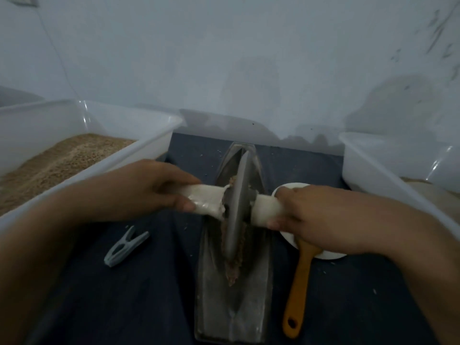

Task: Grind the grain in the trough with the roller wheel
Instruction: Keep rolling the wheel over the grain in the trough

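A long grey metal trough lies lengthwise on a dark cloth in the middle of the view. A grey roller wheel stands upright in its groove, over a strip of brownish ground grain. A white-wrapped axle runs through the wheel. My left hand grips the left handle, and my right hand grips the right handle. The wheel sits about mid-trough, toward the far half.
A clear plastic tub with tan grain stands at the left, another clear tub at the right. A grey clothes peg lies left of the trough. An orange-handled brush and a white dish lie to the right, partly under my right hand.
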Action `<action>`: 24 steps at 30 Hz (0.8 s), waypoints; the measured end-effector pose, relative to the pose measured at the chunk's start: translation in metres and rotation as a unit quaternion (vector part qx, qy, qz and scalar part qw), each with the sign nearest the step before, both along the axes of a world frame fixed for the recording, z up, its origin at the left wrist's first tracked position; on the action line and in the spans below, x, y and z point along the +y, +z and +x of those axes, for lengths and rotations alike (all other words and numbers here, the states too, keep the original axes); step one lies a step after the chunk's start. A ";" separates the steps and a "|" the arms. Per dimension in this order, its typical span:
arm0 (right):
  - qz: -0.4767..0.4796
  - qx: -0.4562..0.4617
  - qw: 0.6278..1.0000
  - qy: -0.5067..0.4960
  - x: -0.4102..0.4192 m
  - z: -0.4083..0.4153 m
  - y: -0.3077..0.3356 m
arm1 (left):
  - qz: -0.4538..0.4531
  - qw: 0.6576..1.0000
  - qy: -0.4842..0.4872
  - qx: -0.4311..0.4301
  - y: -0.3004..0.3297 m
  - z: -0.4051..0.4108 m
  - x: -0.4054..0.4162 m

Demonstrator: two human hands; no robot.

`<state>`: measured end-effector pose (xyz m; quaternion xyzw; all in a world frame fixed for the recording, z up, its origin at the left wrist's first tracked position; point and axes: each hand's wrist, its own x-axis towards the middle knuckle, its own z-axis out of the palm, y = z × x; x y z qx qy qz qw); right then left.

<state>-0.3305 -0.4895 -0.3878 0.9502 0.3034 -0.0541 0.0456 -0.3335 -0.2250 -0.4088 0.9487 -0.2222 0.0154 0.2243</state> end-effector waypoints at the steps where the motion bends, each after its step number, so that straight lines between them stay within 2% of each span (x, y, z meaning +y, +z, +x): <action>1: -0.013 0.006 1.000 0.015 -0.002 -0.007 0.005 | -0.003 0.999 -0.021 0.031 0.005 -0.003 0.003; 4: -0.018 0.027 0.999 0.031 -0.002 -0.017 0.015 | 0.021 0.995 -0.044 0.086 0.011 -0.009 0.007; 7: 0.006 0.025 1.000 0.007 0.001 -0.004 0.007 | 0.026 0.997 -0.009 0.070 0.006 -0.006 0.003; 10: 0.048 -0.003 0.998 -0.030 0.001 0.019 -0.013 | 0.033 0.995 0.067 -0.059 -0.009 0.005 -0.009; 12: 0.067 -0.085 0.994 -0.033 0.000 0.032 -0.027 | 0.051 0.978 0.109 -0.173 -0.020 0.011 -0.020; 14: 0.057 -0.194 0.979 -0.030 -0.001 0.041 -0.039 | 0.068 0.965 0.123 -0.222 -0.025 0.013 -0.025; 15: 0.048 -0.218 0.974 -0.030 0.000 0.042 -0.042 | 0.067 0.965 0.120 -0.223 -0.026 0.014 -0.025; 18: 0.026 -0.204 0.978 -0.017 0.004 0.034 -0.039 | 0.033 0.981 0.091 -0.166 -0.019 0.013 -0.018; 21: 0.021 -0.076 0.997 -0.007 0.003 0.012 -0.018 | 0.009 0.999 0.028 -0.044 -0.007 0.006 -0.003; 24: 0.000 0.014 1.000 0.021 -0.001 -0.012 0.006 | -0.034 0.997 -0.039 0.059 0.006 -0.003 0.009</action>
